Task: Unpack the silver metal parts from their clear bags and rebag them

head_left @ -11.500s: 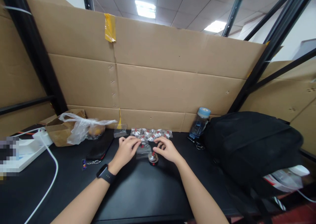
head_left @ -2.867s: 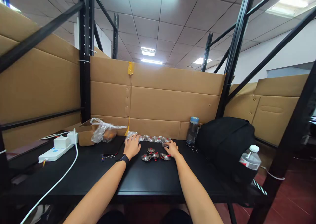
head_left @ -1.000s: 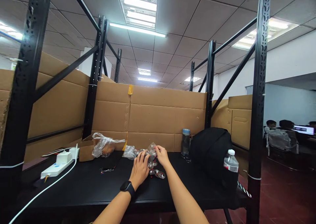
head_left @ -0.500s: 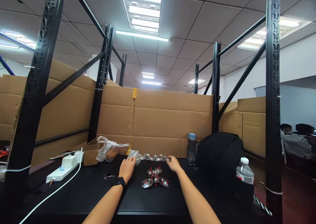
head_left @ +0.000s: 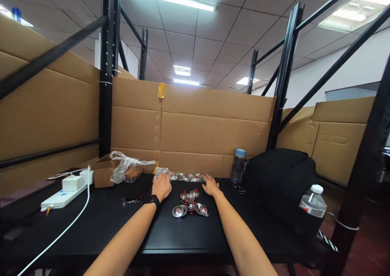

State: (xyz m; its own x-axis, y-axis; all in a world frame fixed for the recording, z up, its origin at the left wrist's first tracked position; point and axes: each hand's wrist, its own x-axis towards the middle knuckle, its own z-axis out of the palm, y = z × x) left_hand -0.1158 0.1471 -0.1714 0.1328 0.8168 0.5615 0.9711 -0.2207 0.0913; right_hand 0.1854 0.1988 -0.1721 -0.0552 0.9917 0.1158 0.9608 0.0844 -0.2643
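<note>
A row of small shiny items in clear plastic wrapping [head_left: 185, 177] lies along the back of the black table. At its left end is my left hand [head_left: 162, 186], wearing a black wristband, palm down with fingers stretched forward against the plastic. My right hand [head_left: 211, 186] rests at the right end, fingers spread and touching or nearly touching the last piece. Neither hand visibly grips anything. Between my forearms sits a cluster of small metal finger cymbals [head_left: 189, 197] with red cords, some overlapping. One pair of cymbals [head_left: 178, 211] is at the cluster's front left.
A white power strip [head_left: 62, 197] with a cable and an open cardboard box [head_left: 102, 174] with a plastic bag [head_left: 126, 168] stand left. A keychain [head_left: 131, 201] lies nearer. Rightward are a blue-lidded bottle [head_left: 239, 166], a black backpack [head_left: 280, 186] and a clear bottle [head_left: 313, 201]. Cardboard [head_left: 195, 134] walls the back.
The camera view has shifted downward and closer. My right hand's fingers have spread out more at the row's right end. My left hand stays at the left end; the cymbals have not moved.
</note>
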